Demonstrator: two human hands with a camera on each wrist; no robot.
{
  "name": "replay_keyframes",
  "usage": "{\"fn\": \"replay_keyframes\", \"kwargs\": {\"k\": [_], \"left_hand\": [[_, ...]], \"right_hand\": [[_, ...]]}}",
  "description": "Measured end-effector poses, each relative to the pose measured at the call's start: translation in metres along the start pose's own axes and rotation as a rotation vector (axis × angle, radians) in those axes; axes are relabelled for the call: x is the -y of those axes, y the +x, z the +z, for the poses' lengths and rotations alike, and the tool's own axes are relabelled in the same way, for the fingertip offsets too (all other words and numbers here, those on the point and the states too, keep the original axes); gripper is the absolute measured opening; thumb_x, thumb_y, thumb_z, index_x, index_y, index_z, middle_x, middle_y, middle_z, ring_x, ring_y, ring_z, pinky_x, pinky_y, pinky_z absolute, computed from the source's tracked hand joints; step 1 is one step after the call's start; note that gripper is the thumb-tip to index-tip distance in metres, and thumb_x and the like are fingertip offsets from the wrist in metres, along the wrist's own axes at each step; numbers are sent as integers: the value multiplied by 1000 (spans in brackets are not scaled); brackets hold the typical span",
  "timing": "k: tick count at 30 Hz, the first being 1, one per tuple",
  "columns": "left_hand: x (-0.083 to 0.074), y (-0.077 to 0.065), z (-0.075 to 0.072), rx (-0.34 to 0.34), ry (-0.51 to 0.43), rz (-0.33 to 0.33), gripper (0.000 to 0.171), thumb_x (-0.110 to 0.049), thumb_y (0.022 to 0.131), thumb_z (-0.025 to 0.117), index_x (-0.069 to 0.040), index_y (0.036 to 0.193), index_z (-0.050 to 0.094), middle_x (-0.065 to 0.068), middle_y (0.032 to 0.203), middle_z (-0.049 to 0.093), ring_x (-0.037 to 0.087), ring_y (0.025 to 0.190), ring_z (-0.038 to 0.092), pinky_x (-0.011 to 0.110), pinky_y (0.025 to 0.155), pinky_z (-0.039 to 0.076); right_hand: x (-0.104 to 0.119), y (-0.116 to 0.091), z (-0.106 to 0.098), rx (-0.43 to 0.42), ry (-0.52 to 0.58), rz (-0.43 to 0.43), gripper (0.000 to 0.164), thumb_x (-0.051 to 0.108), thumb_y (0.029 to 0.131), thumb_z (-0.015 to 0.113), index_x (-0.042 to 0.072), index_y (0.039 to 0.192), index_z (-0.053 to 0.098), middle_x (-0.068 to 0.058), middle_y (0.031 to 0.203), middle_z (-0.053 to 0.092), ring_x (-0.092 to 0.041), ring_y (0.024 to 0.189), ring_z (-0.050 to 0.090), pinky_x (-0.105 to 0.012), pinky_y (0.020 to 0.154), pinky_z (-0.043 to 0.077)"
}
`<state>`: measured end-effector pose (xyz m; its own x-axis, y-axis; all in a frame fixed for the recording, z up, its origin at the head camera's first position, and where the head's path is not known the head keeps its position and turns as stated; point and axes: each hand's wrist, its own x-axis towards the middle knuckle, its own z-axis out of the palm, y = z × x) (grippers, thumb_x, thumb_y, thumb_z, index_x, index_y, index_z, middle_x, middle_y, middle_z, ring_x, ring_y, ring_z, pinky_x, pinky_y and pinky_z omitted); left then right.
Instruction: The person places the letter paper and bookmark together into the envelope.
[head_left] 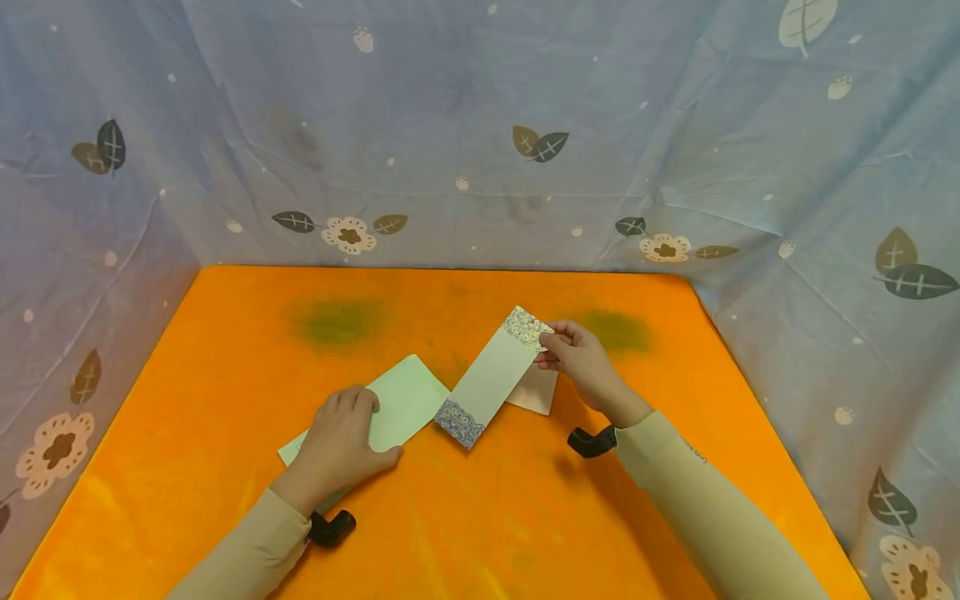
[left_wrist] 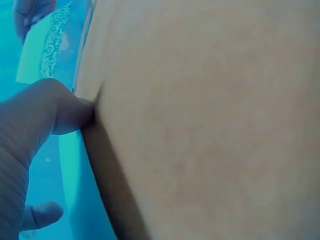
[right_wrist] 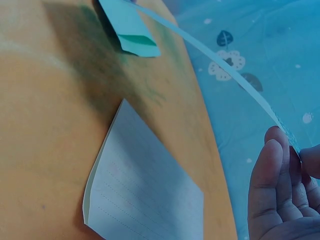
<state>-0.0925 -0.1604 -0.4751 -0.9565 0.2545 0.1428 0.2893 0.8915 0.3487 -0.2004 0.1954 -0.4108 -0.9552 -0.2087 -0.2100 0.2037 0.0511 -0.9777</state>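
Note:
My left hand [head_left: 341, 442] grips a pale green envelope [head_left: 408, 400] across its width, the fingers over its face and the thumb by its near edge. In the right wrist view, the end of the green envelope [right_wrist: 137, 42] gapes a little above its shadow. With thumb and fingertips, my right hand [head_left: 585, 362] pinches the upper corner of a long white card [head_left: 487, 379] with lacy patterned bands at both ends. That card bows in the right wrist view, and its lower end comes close to the envelope. Behind it lies a folded sheet of dotted-line paper [right_wrist: 145, 185].
An orange cloth covers the table [head_left: 487, 533], with two dark green patches toward the back. A blue-grey curtain [head_left: 450, 108] with leaves and flowers surrounds the back and sides. A black wrist device [head_left: 330, 528] sits at each sleeve cuff.

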Motion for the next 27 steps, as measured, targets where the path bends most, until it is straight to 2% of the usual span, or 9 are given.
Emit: {"fn": "replay_keyframes", "kwargs": {"k": [19, 27], "left_hand": [[-4, 3, -4, -46, -4, 1, 65, -53, 69, 74, -5, 107, 52, 11, 103, 51, 30, 92, 49, 46, 83, 42], [-6, 1, -13, -81, -80, 10, 66, -52, 70, 76, -6, 110, 50, 11, 107, 50, 28, 93, 48, 44, 82, 41]], "right_hand": [[1, -1, -5, -23, -5, -4, 37, 18, 100, 55, -4, 128, 45, -15, 104, 56, -26, 85, 64, -34, 82, 55], [3, -2, -2, -26, -2, -14, 36, 19, 99, 56, -3, 125, 47, -14, 104, 57, -24, 83, 64, -34, 82, 55]]}}
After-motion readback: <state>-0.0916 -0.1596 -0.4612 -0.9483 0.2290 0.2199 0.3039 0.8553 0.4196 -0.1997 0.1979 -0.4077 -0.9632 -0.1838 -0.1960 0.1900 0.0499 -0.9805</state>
